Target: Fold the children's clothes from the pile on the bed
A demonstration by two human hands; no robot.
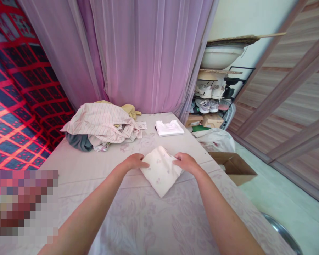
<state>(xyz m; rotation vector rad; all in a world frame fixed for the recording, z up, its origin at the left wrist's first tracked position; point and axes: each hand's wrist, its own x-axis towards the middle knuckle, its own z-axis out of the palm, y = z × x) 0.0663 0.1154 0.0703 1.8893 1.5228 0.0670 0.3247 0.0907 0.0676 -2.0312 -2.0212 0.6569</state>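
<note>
A cream cloth garment (161,170) with small pale prints, folded into a compact packet, is held over the bed between my two hands. My left hand (135,162) pinches its left corner, thumb on top. On the opposite side, my right hand (186,163) grips the right edge, its fingers tucked behind the fabric. Which kind of garment it is, I cannot tell. Beyond it lies a folded white garment (170,128) with a dark edge at its left. To the left is a loose heap of clothes (101,122), with striped pink cloth on top.
The bed (138,219) has a pale floral sheet. Purple curtains (149,53) hang behind it. At right stand a shoe rack (212,95), a white plastic bag (218,140) and an open cardboard box (234,168). A metal basin rim (281,232) shows on the floor.
</note>
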